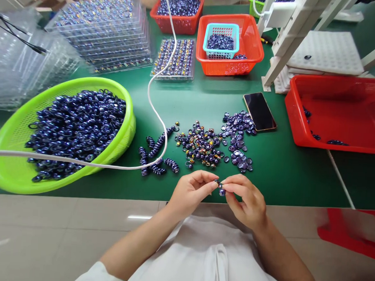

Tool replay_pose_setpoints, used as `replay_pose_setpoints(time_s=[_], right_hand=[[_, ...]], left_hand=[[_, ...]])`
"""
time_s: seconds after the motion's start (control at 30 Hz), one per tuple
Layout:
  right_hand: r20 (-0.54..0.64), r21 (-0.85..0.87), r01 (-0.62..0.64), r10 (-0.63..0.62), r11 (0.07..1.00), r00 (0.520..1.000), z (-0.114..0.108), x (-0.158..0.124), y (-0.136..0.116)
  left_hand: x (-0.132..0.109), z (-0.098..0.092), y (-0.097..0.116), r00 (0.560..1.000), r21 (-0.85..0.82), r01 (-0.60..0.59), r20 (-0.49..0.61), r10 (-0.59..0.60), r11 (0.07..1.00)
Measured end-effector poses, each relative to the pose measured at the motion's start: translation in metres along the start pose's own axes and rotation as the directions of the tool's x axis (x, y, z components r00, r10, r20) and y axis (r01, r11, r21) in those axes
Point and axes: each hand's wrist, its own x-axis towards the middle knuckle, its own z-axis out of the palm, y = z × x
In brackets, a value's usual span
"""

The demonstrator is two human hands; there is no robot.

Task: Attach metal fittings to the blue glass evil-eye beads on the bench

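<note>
At the table's front edge my left hand (192, 193) and my right hand (246, 198) meet, fingertips pinched together. Between them is a small, shiny dark-blue metal part (222, 192) with a round end hanging down; the fingers hide much of it. Just beyond lies a pile of blue-and-gold small parts (202, 146). Flat, round dark-blue caps (238, 128) are spread to its right. To its left lie several nested rows of dark-blue ringed pieces (158, 145).
A green basket (130, 125) of looped blue pieces stands left, crossed by a white cable (157, 109). Behind are stacked clear trays (117, 44), a filled tray (176, 58) and an orange basket (255, 49). A phone (260, 111) and a red bin (343, 111) lie right.
</note>
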Motion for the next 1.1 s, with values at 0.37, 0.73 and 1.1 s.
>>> replay_pose_setpoints(time_s=[0.37,0.73,1.1], right_hand=[[-0.011,-0.029,0.024,-0.024,0.999,1.000,-0.0008,0.0008,-0.0039],[-0.003,-0.130,0.039,-0.040,0.991,0.999,0.0001,0.0016,-0.0043],[-0.026,-0.187,0.035,-0.040,0.982,0.999,0.0018,0.0029,-0.0064]], left_hand=[[-0.0053,-0.0013,-0.0080,0.951,0.260,-0.300,0.008,0.308,0.918],[-0.0037,-0.0027,-0.0084,0.887,0.408,-0.443,0.067,0.458,0.798],[-0.0036,-0.0025,-0.0079,0.859,0.447,-0.485,0.081,0.506,0.752]])
